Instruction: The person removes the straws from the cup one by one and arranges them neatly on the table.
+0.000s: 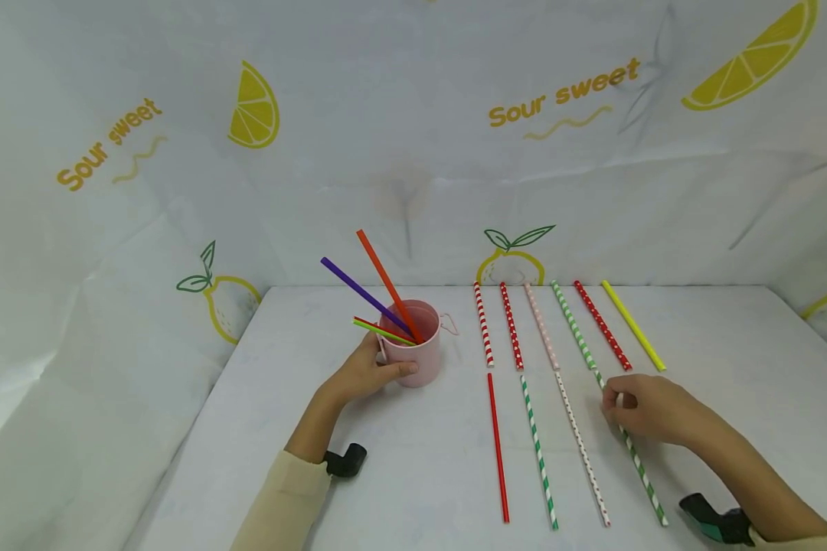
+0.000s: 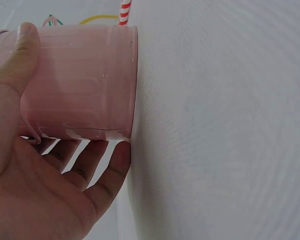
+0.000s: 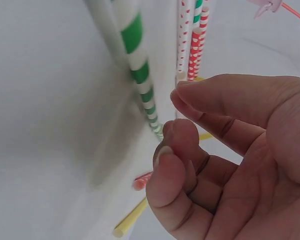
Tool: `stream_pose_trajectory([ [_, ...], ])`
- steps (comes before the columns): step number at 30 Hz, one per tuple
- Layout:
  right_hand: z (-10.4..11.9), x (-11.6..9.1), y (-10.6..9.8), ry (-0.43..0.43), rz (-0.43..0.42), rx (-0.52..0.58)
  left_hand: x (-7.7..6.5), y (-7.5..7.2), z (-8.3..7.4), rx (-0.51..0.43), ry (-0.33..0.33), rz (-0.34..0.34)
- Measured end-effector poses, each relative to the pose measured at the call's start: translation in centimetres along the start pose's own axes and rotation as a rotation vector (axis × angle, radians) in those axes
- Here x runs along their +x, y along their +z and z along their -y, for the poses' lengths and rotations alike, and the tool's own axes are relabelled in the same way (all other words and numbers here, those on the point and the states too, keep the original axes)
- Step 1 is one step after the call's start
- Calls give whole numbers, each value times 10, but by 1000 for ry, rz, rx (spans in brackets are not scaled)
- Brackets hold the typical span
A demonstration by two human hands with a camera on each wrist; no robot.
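Note:
A pink bucket [image 1: 423, 366] stands on the table, and my left hand [image 1: 365, 375] grips its side, the thumb across the front and the fingers behind. Purple [image 1: 361, 293], orange [image 1: 380, 268], red and lime green [image 1: 372, 329] straws lean out of it. Over on the right, my right hand [image 1: 655, 409] hovers beside a green-and-white striped straw [image 1: 642, 471] lying on the table. In the right wrist view its fingers are loosely bent, the thumb apart from them, with the striped straw [image 3: 140, 70] outside the gap. Whether a fingertip touches that straw is hard to tell.
In the lower row lie a red straw [image 1: 498, 451], another green-striped straw [image 1: 539, 455] and a dotted white straw [image 1: 582, 451]. Behind them is a row of several straws, from red-striped [image 1: 483, 325] to yellow [image 1: 632, 325]. A lemon-printed sheet [image 1: 400, 115] hangs behind the table.

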State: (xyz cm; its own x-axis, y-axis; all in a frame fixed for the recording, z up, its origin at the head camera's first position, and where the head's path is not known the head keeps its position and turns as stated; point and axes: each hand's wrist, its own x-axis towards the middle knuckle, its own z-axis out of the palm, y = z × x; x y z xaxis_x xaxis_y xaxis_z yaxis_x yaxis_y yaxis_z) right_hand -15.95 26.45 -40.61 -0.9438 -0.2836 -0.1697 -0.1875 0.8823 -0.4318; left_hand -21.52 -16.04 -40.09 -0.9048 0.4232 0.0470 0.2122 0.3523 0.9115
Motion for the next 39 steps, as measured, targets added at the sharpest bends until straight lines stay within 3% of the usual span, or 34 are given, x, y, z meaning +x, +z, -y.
stream_pose_trajectory([
  [2, 2, 2, -2, -7, -6, -8, 0, 0, 0, -2, 2, 2],
  [6, 13, 6, -9, -56, -32, -26, 8, 2, 18, 2, 12, -5],
  [9, 27, 12, -15, -106, -48, -29, 14, 3, 33, 7, 17, -14],
  [12, 44, 20, -20, -149, -51, -43, 15, 2, 38, 3, 27, -20],
  [24, 121, 57, -44, -367, -108, -104, 13, 2, 37, 18, 23, -34],
  [34, 179, 95, -36, -520, -187, -188, 13, 1, 37, 11, 17, -37],
  [39, 202, 111, -33, -556, -196, -228, 13, 2, 35, -5, 0, -28],
])
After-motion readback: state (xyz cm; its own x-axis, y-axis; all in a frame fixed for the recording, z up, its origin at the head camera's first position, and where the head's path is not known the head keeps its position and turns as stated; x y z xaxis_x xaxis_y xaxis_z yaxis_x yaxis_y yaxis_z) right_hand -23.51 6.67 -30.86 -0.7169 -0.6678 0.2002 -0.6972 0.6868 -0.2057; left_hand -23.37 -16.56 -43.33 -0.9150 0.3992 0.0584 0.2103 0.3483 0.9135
